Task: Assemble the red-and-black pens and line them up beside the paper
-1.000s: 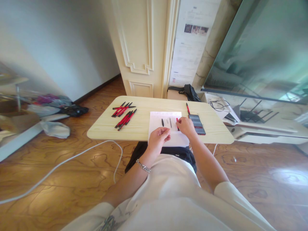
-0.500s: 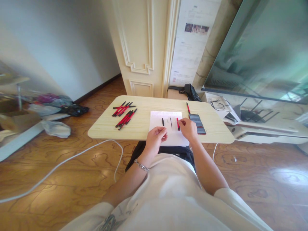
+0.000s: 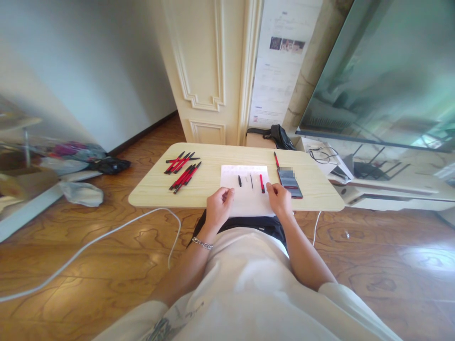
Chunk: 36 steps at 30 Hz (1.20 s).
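A sheet of white paper (image 3: 245, 203) lies on the table with the parts of a pen spread in a row. From left to right they are a black pointed pen tip (image 3: 240, 181), a tiny spring-like piece (image 3: 246, 179), a thin dark refill (image 3: 251, 181) and a red pen barrel (image 3: 262, 183). My left hand (image 3: 218, 206) rests at the paper's left edge, its fingers curled in and nothing visible in them. At the right edge, just beside the barrel, my right hand (image 3: 280, 201) is likewise closed with nothing seen in it.
Several red-and-black pens (image 3: 183, 170) lie in two groups on the left of the pale table (image 3: 152, 189). To the right, a dark phone (image 3: 290, 182) has another pen (image 3: 276, 160) at its top. A white cable (image 3: 106, 232) crosses the floor.
My right hand has let go of the red barrel and drawn back to the right. The left hand has shifted left, away from the row of parts.
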{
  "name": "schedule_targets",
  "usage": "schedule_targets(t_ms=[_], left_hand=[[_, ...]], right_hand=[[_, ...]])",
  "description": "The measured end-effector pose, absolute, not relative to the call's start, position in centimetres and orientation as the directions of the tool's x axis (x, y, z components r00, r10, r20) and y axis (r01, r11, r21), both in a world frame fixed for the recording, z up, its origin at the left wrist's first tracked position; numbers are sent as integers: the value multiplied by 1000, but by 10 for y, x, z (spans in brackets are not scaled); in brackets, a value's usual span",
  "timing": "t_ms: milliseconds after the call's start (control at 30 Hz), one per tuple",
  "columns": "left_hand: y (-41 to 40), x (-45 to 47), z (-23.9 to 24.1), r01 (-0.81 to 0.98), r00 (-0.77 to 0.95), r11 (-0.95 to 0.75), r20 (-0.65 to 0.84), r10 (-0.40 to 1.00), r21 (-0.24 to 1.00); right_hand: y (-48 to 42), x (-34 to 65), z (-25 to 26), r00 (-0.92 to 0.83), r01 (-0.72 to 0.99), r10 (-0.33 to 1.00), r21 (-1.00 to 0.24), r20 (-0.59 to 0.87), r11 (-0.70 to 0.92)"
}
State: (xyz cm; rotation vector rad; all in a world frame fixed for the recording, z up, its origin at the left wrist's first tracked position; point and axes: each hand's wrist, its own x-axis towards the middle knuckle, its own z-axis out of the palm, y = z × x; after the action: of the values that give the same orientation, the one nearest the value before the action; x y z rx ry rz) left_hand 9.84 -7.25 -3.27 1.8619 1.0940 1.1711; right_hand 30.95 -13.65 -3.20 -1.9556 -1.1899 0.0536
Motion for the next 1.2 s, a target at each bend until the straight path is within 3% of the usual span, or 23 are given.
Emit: schedule_targets(t_ms=[200,367,667,800,1000,1200], left_hand=[[-71,99,-32,348,273,-442,362,891,827],[-70,99,-31,368,298,-437,342,891,821],[-69,99,-28,405,299,-420,317,900,812],[-68,100,-26,336,307,-400,303,902,853],[-74,120,-19,-34,362,-219,217,907,975],[-85,142,-12,-325,409,70,73,910,943]], right_hand=[[-105,326,-11,457,833,853,-458,253,-310],[-72,333,-2,417,881,907,-273,61,-386],[-61,337,-3,440,873,898,-235,5,-427],[-67,336,5,410,847,911,-390,45,-362],[-94,310,14,173,645,965,-763,199,41],[-113,275,18,29,502,973,-845,230,184]])
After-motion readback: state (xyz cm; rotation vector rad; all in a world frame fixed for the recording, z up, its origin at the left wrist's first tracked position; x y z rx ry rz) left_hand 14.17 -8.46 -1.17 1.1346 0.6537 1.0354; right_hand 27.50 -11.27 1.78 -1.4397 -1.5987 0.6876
